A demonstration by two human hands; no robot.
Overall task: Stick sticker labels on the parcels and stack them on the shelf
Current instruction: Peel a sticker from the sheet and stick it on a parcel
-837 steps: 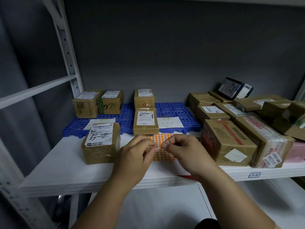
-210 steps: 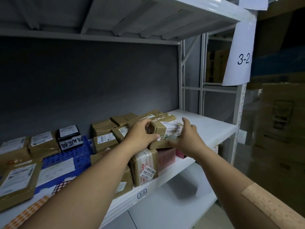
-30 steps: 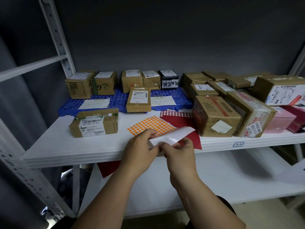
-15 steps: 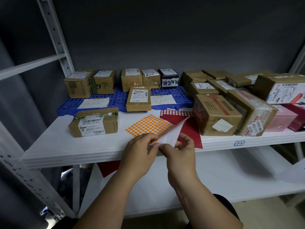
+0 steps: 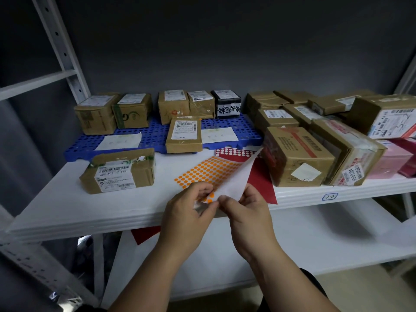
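Both hands pinch the orange sticker sheet (image 5: 209, 172) at frame centre: left hand (image 5: 189, 212), right hand (image 5: 245, 210). Risk: peeled dot folds onto itself or sheet tears.

Parcel labels (image 5: 185, 130) too small to read — rightmost parcels (image 5: 403, 158) cut off.

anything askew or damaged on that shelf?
The front-left parcel sits apart from the rows, skewed, with torn tape along its top edge. The red sheet hangs over the shelf front edge. Otherwise nothing stands out.
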